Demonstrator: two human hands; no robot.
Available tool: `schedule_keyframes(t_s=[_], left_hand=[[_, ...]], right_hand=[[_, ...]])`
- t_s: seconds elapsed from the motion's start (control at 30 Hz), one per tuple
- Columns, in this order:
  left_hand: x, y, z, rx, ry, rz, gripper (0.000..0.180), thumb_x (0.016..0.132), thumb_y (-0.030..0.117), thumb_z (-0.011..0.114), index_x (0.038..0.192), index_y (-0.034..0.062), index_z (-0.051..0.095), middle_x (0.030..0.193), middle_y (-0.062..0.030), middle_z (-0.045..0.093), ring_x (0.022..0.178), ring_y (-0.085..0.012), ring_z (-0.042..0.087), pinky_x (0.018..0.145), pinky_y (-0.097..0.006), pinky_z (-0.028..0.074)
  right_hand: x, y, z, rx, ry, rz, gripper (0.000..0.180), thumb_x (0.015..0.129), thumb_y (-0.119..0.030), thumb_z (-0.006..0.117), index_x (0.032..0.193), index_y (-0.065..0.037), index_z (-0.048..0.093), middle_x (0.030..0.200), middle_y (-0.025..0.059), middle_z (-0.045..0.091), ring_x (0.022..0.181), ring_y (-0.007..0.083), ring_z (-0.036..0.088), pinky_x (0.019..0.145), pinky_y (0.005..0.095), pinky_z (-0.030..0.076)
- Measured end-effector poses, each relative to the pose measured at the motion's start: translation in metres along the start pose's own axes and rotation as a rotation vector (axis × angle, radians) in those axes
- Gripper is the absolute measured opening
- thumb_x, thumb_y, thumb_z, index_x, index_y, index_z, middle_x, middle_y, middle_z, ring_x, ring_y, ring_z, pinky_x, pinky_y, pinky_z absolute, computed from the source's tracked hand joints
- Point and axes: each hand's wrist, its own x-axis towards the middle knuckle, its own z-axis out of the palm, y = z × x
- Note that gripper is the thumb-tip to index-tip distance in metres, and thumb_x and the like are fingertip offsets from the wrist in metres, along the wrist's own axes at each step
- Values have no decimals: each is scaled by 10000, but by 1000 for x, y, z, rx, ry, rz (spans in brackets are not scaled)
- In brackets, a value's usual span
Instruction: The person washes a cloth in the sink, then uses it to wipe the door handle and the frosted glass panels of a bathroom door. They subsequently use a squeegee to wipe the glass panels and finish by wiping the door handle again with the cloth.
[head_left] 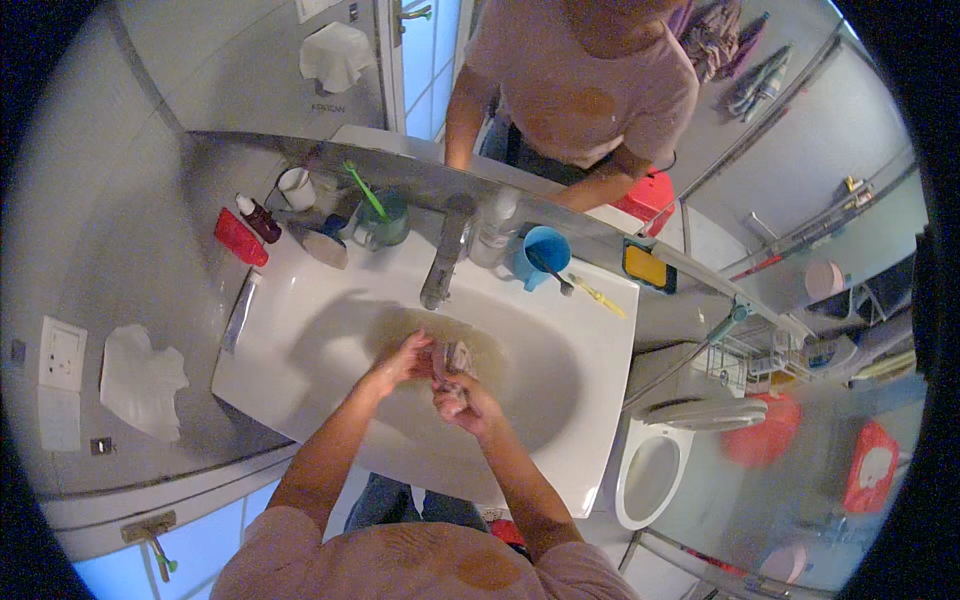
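A small wet cloth, greyish and crumpled, is bunched between my two hands above the basin of the white sink. My right hand is closed around its lower part. On its other side, my left hand has its fingers curled against the cloth's left edge; fingertips are partly hidden. Cloudy, brownish water lies in the basin under the hands. Just beyond them stands the metal faucet, its spout pointing toward the basin.
Along the back rim stand a green cup with a toothbrush, a clear bottle and a blue mug. A yellow toothbrush lies right, a white tube left. A mirror rises behind; a toilet stands at right.
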Motion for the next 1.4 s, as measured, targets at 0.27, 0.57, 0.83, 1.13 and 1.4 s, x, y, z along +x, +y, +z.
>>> schedule_keyframes(t_s=[0.27, 0.57, 0.83, 1.13, 1.4], left_hand=[[-42, 17, 114, -726, -477, 435, 493, 801, 471, 476, 1080, 65, 473, 1029, -98, 535, 904, -202, 532, 853, -404, 388], [-46, 60, 117, -198, -117, 77, 269, 765, 328, 581, 886, 94, 527, 816, -47, 563, 746, -159, 543, 652, -307, 459], [0, 8, 112, 771, 337, 536, 316, 723, 263, 622, 926, 62, 486, 792, -130, 561, 731, -271, 538, 637, -373, 440], [60, -74, 75, 1025, 651, 625, 517, 680, 229, 622, 1080, -31, 422, 1020, -244, 519, 948, -357, 518, 797, -401, 426], [-34, -1, 63, 406, 133, 438, 596, 659, 321, 711, 1088, 4, 446, 994, -99, 553, 912, -197, 532, 753, -328, 452]], right_hand=[[-65, 12, 80, 873, -518, 167, 471, 720, -172, 568, 1116, 4, 384, 894, 26, 486, 547, 55, 424, 451, 168, 353], [-89, -41, 72, 79, -227, 359, 436, 763, -305, 622, 1042, -43, 413, 665, -35, 365, 486, 41, 324, 352, 163, 254], [-50, -37, 29, -938, 132, 143, 180, 798, -268, 555, 805, -116, 459, 590, -4, 443, 406, 74, 369, 302, 221, 242], [33, 9, -96, -1709, 90, -743, 545, 748, -222, 595, 1197, -31, 352, 1200, 153, 413, 1087, 263, 415, 902, 348, 343], [-46, -31, 27, -1771, -1, -328, 587, 697, -178, 679, 1166, 7, 379, 1119, 108, 463, 1021, 217, 465, 865, 303, 385]])
